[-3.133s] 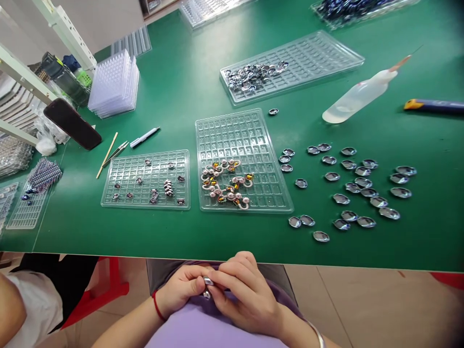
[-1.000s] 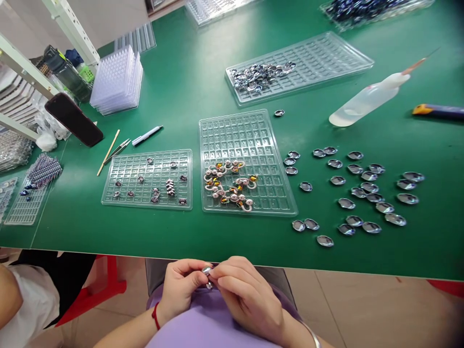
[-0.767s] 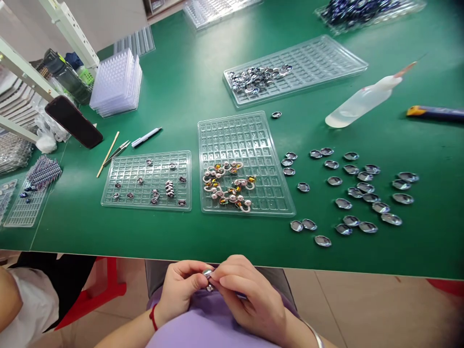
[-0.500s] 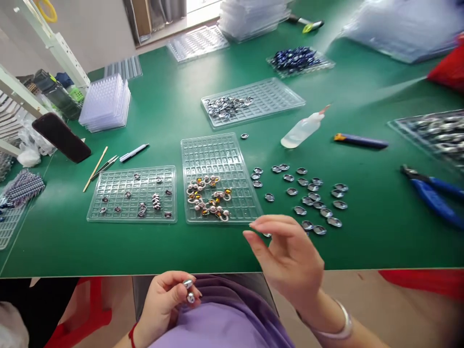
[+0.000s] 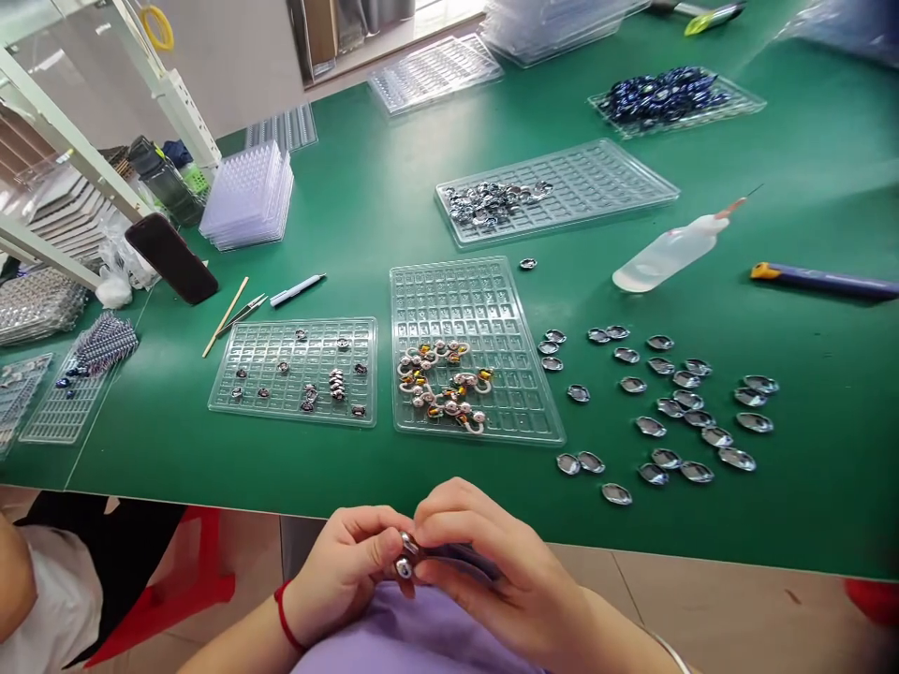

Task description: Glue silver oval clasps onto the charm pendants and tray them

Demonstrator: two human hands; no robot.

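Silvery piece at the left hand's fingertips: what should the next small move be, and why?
Probably settle the right hand into a light pinch on the silvery piece with the left hand steady. The left thumb and fingers hold it, and the right fingertips are close beside it, though whether they grip it is unclear.

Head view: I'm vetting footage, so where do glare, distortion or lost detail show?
Head view, far side: pale glare lies on the flat green tabletop; head view, upper left: the white, slotted post leans, perhaps from wide-angle distortion or camera tilt; head view, bottom middle: the small, shiny silver piece in the bare left hand is too small and covered for fine detail.
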